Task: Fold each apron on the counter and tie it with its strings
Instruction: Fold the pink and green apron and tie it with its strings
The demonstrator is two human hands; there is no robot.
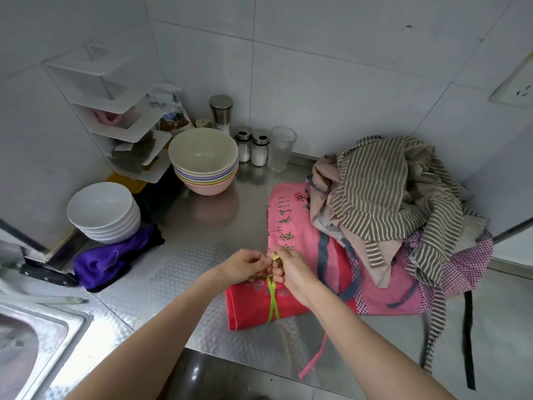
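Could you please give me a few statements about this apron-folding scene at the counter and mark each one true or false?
1. Both hands, left hand and right hand, pinch the yellow-green strings over the folded red apron. True.
2. The strings cross in an X over the red bundle. True.
3. The brown-and-cream striped apron is already folded and tied. False: it lies crumpled on top of the pile at the right.
4. The stack of pastel bowls sits in the steel sink. False: it stands on the metal counter near the back wall.
5. A purple cloth lies beside the stack of white bowls. True.
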